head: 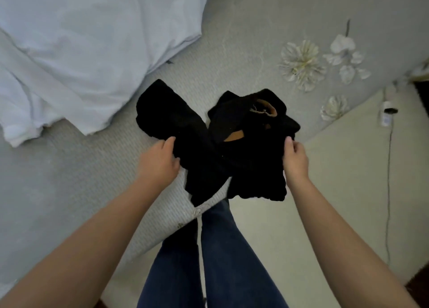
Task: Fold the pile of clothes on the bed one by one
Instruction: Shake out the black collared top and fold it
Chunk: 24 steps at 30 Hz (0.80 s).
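A black garment (209,145) with a tan inner label lies bunched at the corner of the bed (69,168), partly hanging over the edge. My left hand (160,161) grips its left side, fingers tucked under the cloth. My right hand (296,159) pinches its right edge, thumb on top. Part of the garment stretches up and left over the mattress. Its folds are hard to read because the cloth is so dark.
A pale blue duvet (81,52) is heaped on the bed at the upper left. White flower decorations (301,63) are on the grey wall at the right. A cable and plug (387,115) hang over the cream floor (336,180). My legs in blue jeans stand below.
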Available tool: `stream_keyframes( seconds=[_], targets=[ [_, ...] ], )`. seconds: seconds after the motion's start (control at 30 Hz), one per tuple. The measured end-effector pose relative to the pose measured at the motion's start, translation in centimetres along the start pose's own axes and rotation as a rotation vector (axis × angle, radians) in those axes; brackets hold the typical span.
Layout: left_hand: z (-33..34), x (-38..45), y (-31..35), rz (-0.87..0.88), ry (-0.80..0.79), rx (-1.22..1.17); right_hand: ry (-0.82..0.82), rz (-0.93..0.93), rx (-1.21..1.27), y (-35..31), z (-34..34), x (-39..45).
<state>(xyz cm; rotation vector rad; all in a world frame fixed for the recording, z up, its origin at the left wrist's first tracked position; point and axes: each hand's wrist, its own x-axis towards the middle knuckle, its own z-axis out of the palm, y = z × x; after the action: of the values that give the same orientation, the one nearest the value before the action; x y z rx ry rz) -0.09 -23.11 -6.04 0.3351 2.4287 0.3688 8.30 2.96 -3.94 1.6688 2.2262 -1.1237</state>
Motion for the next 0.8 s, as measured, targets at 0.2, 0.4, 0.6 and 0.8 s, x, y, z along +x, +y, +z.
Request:
stream_keyframes(
  seconds=[0.2, 0.4, 0.6, 0.8],
  targets=[
    [-2.1, 1.3, 2.6, 0.193, 0.275, -0.026, -0.174, -0.236, -0.404, 0.2, 0.3, -1.4],
    [-3.5, 7.6, 7.8, 0.317, 0.015, 0.097, 0.053, -0.387, -0.499, 1.3, 0.8, -2.1],
    [-2.7, 11.7, 10.5, 0.374, -0.313, 0.231, 0.135, -0.321, -0.412, 0.2, -0.4, 1.5],
    [-1.0, 11.3, 12.8, 0.359, -0.274, 0.180, 0.182, -0.123, -0.186, 1.6, -4.4, 4.5]
  ],
)
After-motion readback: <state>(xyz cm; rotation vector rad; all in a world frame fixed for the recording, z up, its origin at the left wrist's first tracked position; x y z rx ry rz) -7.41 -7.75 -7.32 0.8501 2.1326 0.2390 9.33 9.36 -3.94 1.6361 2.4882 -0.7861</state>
